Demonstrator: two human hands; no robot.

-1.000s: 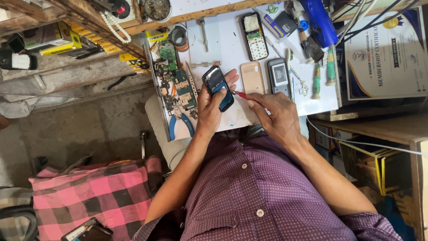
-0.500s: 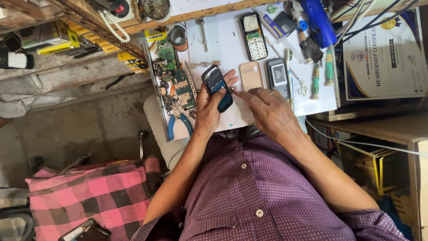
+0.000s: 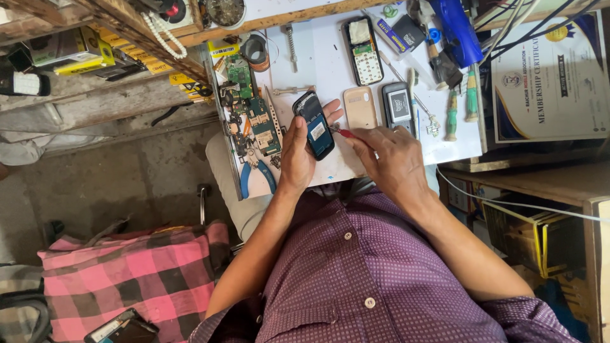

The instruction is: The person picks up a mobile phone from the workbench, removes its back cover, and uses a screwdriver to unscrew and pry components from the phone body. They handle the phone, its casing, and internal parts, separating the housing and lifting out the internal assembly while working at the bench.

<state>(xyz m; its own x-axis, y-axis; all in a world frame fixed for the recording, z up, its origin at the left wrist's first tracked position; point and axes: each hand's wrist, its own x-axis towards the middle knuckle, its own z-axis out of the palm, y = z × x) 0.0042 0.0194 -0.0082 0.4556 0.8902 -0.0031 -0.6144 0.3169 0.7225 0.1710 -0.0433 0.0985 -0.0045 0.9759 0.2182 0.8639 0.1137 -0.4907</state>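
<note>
Holding a dark opened phone point(image 3: 314, 124) at the frame's upper centre, left hand point(image 3: 298, 155) with its grip closed around it, right hand point(image 3: 387, 159) pinching a red-handled screwdriver point(image 3: 345, 133) beside the phone, white worktop point(image 3: 324, 70) beneath, blue-handled pliers point(image 3: 254, 178) to the left.

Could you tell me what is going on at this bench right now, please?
A person in a purple shirt sits at a white work board. The left hand holds an opened mobile phone with its back cover off, while the right hand brings a small red-handled screwdriver to the phone's edge. On the board lie a tan back cover, a battery, another opened phone, circuit boards and blue-handled pliers.
</note>
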